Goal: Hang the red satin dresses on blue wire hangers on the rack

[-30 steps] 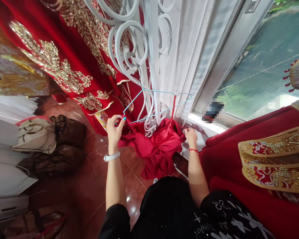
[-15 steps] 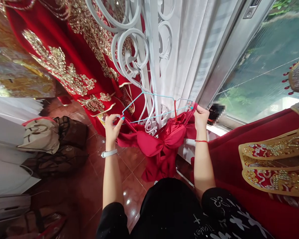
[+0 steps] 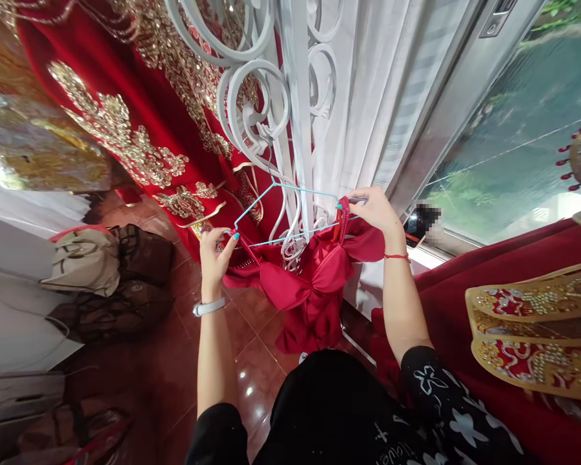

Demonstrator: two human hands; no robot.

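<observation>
A red dress (image 3: 290,284) with a bow-like front hangs from a thin light-blue hanger (image 3: 303,188). The hanger's hook is on the white scrolled metalwork. My left hand (image 3: 216,253) pinches the dress's left strap together with the hanger's left end. At the other side, my right hand (image 3: 374,210) pinches the right strap by the hanger's bar, beside a red strip on the bar. The dress's lower part hangs down over the tiled floor.
White scrolled metalwork (image 3: 254,103) stands ahead, before a pale curtain (image 3: 368,71). A red gown with gold sequins (image 3: 121,123) hangs at left, an embroidered red garment (image 3: 518,310) at right. Bags (image 3: 84,258) sit on the floor at left. A dark device (image 3: 419,223) lies by the window.
My right hand has moved left along the hanger with the right strap, up to the red strip. My left hand stays at the left end, slightly lower.
</observation>
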